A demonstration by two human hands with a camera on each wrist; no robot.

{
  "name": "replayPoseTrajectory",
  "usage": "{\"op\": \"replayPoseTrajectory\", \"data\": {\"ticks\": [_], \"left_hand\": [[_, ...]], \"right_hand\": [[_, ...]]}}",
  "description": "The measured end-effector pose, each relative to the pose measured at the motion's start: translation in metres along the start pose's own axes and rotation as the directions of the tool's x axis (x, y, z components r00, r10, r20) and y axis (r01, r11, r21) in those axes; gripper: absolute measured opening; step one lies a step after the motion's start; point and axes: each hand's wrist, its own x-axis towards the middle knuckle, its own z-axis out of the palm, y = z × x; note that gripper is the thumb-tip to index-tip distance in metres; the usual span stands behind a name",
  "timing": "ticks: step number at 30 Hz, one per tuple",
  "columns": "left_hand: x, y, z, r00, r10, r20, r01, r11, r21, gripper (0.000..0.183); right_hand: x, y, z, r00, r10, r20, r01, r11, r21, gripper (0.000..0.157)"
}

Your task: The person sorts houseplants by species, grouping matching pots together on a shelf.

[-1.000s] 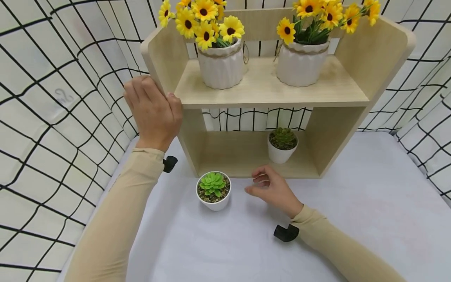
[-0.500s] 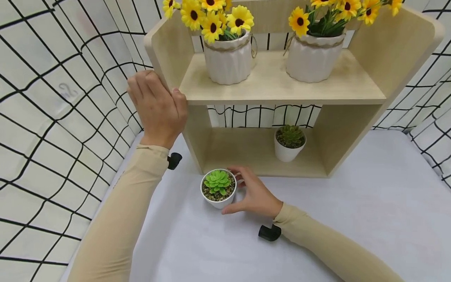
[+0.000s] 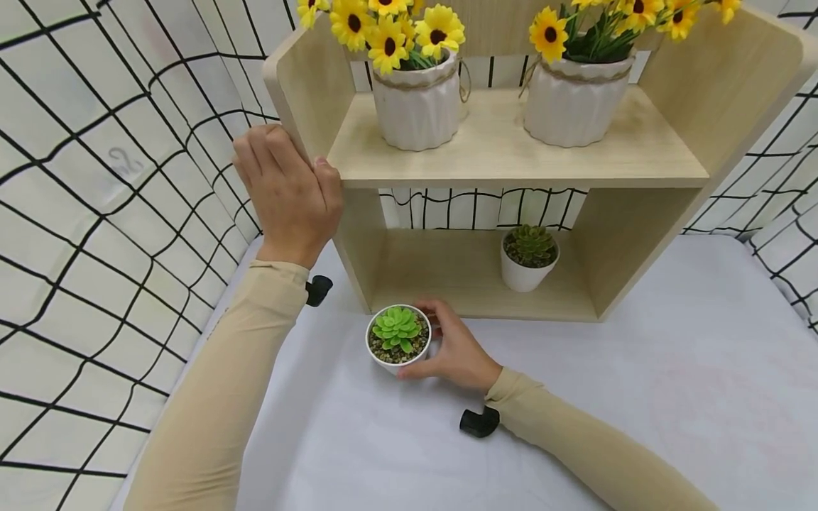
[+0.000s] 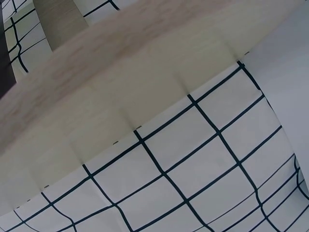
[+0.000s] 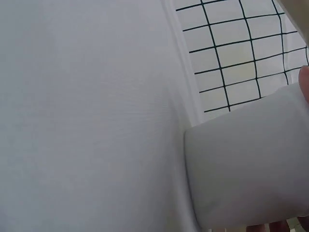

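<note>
My left hand grips the left side panel of a pale wooden shelf, its fingers wrapped to the outer side and the thumb on the front edge. In front of the shelf's lower left corner stands a bright green succulent in a small white pot. Around the right side of that pot my right hand curls, thumb at the near side and fingers behind. From the right wrist, the white pot shows on the white cloth with fingertips at its edges. The left wrist view shows the shelf's wood without the hand.
On the lower shelf level sits a darker succulent in a white pot. Two ribbed white pots of yellow flowers, one left and one right, stand on the upper level. Black wire grid rises at the left, back and right.
My right hand has moved left to the green succulent's pot and closed around it. The left hand keeps its hold on the shelf. The head view has shifted slightly.
</note>
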Motion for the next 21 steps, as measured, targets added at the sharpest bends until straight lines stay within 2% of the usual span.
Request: {"op": "replayPoseTrajectory", "data": {"ticks": [9,15,21], "left_hand": [[-0.001,0.001,0.000,1.000,0.001,-0.001,-0.001,1.000,-0.001,0.039],[-0.001,0.001,0.000,1.000,0.002,-0.007,-0.002,1.000,-0.005,0.039],[0.000,0.001,0.000,1.000,0.002,-0.020,-0.002,1.000,-0.019,0.039]], "right_hand": [[0.000,0.009,0.002,0.999,-0.053,-0.001,0.053,0.999,0.004,0.096],[0.000,0.006,-0.007,1.000,-0.025,-0.019,0.025,0.999,0.020,0.097],[0.004,0.000,-0.018,0.998,-0.027,-0.062,0.031,0.998,0.052,0.096]]}}
